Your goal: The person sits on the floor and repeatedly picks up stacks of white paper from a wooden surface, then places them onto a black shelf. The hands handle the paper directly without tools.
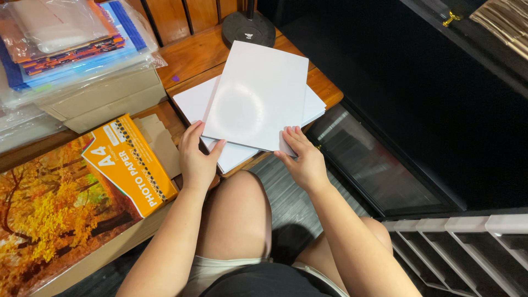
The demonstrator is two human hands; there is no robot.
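Head view: both hands, left point(197, 159) and right point(301, 159), fingers gripping a glossy white sheet point(256, 96) over a paper stack point(234, 157), frame centre

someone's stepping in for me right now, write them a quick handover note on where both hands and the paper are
Left hand: fingers on the near left edge of the top glossy white sheets, thumb over the edge, grip closed.
Right hand: pinching the near right corner of the same sheets.
These sheets lie skewed on the white paper stack at the corner of the wooden table.
Orange photo paper box sits left of the hands, flap open.
Done: top sheets in both hands. Left: they are not yet squared with the stack.
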